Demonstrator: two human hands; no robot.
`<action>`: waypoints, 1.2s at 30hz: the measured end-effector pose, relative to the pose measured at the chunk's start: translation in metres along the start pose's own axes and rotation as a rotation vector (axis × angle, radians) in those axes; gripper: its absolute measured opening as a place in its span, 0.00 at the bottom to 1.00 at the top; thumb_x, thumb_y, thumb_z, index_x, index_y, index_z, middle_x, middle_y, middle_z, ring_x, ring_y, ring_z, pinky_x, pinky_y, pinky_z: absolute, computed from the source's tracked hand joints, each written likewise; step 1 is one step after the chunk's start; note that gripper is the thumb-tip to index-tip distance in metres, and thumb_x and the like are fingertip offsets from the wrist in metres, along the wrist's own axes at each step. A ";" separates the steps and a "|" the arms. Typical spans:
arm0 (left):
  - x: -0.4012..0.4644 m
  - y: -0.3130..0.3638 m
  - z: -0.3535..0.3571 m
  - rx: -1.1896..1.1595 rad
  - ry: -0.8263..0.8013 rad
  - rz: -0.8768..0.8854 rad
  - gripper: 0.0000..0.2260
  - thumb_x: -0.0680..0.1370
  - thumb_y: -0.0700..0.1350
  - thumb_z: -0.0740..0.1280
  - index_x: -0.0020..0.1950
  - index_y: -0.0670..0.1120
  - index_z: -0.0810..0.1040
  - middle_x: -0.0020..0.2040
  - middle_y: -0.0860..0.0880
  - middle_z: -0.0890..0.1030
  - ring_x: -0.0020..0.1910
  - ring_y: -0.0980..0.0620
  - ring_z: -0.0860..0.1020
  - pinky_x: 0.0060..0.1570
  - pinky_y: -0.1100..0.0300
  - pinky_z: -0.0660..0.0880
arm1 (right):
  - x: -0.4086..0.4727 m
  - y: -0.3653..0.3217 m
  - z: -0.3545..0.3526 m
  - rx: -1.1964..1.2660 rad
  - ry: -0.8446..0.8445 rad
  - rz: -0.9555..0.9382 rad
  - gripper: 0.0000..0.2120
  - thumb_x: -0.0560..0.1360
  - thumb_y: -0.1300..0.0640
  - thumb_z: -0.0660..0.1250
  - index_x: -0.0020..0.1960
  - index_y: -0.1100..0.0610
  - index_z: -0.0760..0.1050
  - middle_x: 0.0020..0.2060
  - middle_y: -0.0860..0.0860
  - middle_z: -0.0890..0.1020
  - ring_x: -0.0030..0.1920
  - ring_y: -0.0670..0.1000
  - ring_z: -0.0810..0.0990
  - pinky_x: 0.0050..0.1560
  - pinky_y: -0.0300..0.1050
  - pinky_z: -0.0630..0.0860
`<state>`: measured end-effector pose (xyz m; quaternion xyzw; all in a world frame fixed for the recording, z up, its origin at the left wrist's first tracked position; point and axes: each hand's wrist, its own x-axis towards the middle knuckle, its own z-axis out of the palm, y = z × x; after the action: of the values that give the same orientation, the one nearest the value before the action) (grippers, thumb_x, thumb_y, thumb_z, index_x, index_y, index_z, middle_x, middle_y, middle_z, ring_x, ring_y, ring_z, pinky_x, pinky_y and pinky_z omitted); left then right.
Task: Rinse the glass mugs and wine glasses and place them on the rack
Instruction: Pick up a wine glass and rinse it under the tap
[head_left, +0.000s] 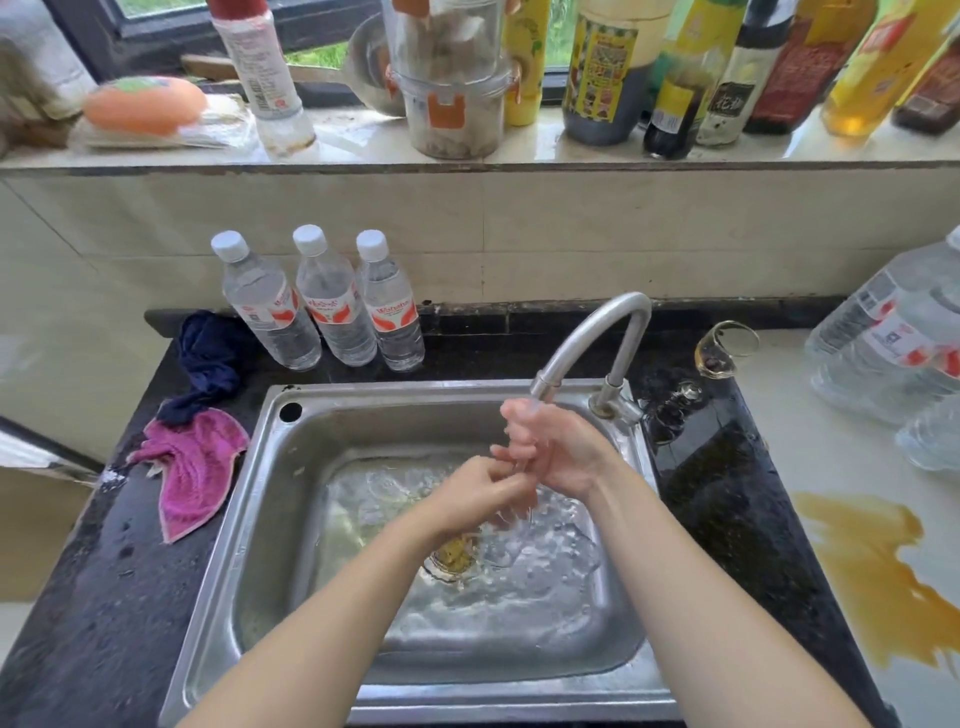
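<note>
Both hands meet under the running faucet (597, 332) above the steel sink (270, 467). My right hand (563, 449) has its fingers curled around something clear and upright in the stream, apparently a wine glass; a clear bowl outline (511, 540) shows just below the hands. My left hand (485, 488) presses its fingertips against the same spot; its grip is hidden. A second wine glass (724, 345) lies on its side on the counter right of the faucet, with brown residue inside. Water covers the sink floor around the drain (452, 558). No rack is in view.
Three water bottles (322, 301) stand behind the sink. A pink cloth (195, 467) and a dark blue cloth (208, 358) lie on the black counter at left. Large water jugs (893, 338) and a brown spill (872, 566) occupy the white surface at right. Sauce bottles line the windowsill.
</note>
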<state>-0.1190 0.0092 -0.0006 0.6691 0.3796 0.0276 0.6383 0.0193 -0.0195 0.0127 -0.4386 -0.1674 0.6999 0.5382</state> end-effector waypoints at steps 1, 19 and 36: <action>-0.003 0.000 -0.003 -0.219 -0.093 -0.056 0.12 0.79 0.49 0.64 0.39 0.45 0.78 0.38 0.47 0.79 0.36 0.51 0.77 0.44 0.53 0.77 | 0.002 0.000 0.002 0.110 -0.003 0.011 0.05 0.75 0.61 0.61 0.40 0.58 0.72 0.23 0.46 0.68 0.21 0.44 0.66 0.40 0.39 0.77; 0.006 0.008 0.006 -0.297 0.245 -0.060 0.17 0.77 0.58 0.63 0.59 0.48 0.74 0.54 0.48 0.79 0.40 0.48 0.81 0.35 0.56 0.78 | 0.015 0.004 0.001 0.684 0.546 -0.252 0.13 0.73 0.48 0.69 0.37 0.54 0.70 0.20 0.46 0.63 0.18 0.44 0.61 0.19 0.35 0.62; 0.034 0.015 0.001 0.611 0.325 0.517 0.25 0.71 0.58 0.70 0.63 0.47 0.74 0.57 0.50 0.74 0.57 0.53 0.73 0.56 0.59 0.72 | -0.025 0.033 -0.024 0.553 0.154 -0.164 0.15 0.82 0.53 0.52 0.57 0.60 0.74 0.54 0.57 0.82 0.50 0.55 0.83 0.42 0.48 0.82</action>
<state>-0.0871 0.0282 -0.0031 0.8874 0.2857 0.1782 0.3149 0.0197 -0.0597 -0.0132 -0.3120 0.0360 0.6379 0.7032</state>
